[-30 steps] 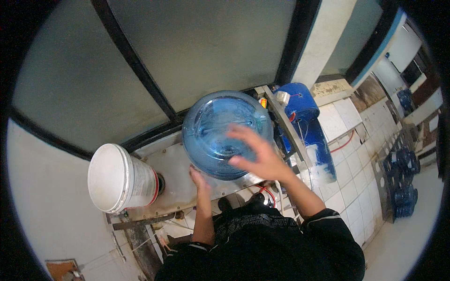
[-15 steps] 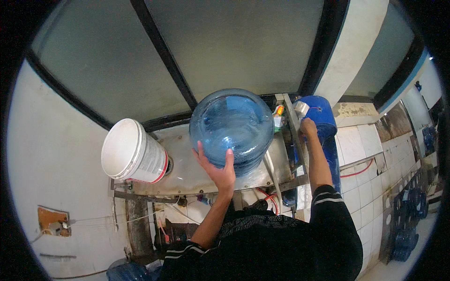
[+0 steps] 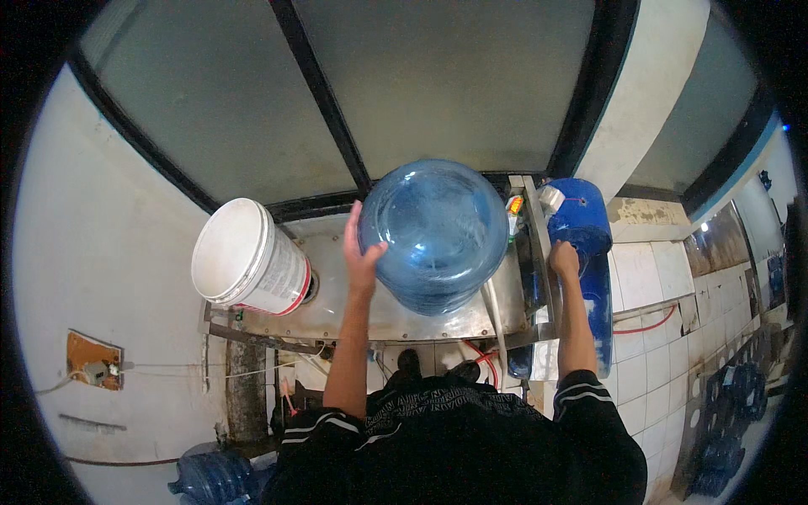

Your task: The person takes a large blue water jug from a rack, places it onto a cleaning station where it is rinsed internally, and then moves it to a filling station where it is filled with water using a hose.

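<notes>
Two bare hands, arms wide apart, at a sheet-metal counter (image 3: 328, 296). Large translucent blue water jug (image 3: 433, 227) on the counter, centre, in front of frosted glass panes (image 3: 454, 93) in dark frames; broad round end up, neck out of sight.

Left hand (image 3: 360, 257): at the jug's left side, fingers extended and spread, thumb apart and overlapping the jug's edge. Not wrapped around it; how firmly it touches, cannot tell.

Right hand (image 3: 565, 259): off the jug, beyond the metal rail (image 3: 539, 244) at the counter's right end, over a blue plastic barrel (image 3: 581, 198). Fingers look curled; what they close on, if anything, is hidden.

Around: white bucket (image 3: 252, 257) with a red band, left end of counter, well apart from the jug. Small orange-and-white container (image 3: 513, 217) between jug and rail. White hose (image 3: 495, 313) dropping over the counter's front edge, just right of the jug. White block-like piece (image 3: 551, 199) on the barrel. Red hose (image 3: 648, 330) along the pale tiles (image 3: 644, 366). More blue jugs: some low at left (image 3: 215, 475), others by a rack at far right (image 3: 741, 391).
</notes>
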Demonstrator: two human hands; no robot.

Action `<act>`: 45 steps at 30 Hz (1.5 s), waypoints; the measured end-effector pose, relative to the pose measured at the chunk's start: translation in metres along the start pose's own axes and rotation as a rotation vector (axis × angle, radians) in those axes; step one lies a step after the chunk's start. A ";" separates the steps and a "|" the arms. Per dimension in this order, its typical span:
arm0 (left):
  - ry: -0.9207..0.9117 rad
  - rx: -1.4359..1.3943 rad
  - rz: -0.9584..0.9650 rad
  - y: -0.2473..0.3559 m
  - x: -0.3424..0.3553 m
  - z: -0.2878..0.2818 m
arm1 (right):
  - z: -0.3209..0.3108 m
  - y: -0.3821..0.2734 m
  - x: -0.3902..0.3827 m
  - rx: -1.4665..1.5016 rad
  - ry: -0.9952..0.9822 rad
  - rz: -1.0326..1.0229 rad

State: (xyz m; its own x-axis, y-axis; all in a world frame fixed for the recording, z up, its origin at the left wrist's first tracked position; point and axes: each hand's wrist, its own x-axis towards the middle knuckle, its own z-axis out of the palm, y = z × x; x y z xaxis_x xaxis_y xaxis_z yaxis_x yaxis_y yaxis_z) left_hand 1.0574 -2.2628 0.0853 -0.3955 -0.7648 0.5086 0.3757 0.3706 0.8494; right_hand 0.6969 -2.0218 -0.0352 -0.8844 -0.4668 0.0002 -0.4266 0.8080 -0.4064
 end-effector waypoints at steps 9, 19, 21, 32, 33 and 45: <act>0.400 0.580 -0.007 0.037 -0.077 0.063 | 0.005 0.001 -0.001 -0.004 0.005 -0.006; 0.576 0.289 -0.126 0.019 -0.034 0.011 | 0.002 -0.005 0.000 -0.003 -0.032 0.062; 0.435 0.551 -0.016 0.032 -0.061 0.045 | 0.010 -0.001 0.004 -0.027 -0.034 0.051; 0.524 0.205 -0.155 0.011 -0.024 0.010 | 0.012 0.013 0.007 0.016 0.011 0.056; 0.484 0.293 -0.087 0.014 -0.053 0.028 | 0.009 0.003 0.006 0.012 0.006 0.057; 0.516 0.210 -0.154 0.024 -0.057 0.035 | 0.016 0.011 0.010 -0.051 -0.020 0.009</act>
State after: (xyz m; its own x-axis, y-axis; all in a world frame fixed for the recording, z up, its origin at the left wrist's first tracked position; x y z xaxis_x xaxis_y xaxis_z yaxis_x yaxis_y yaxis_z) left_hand 1.0592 -2.1916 0.0812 0.0479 -0.9567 0.2871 0.1509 0.2910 0.9447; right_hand 0.6861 -2.0237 -0.0540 -0.8845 -0.4660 -0.0220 -0.4280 0.8294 -0.3591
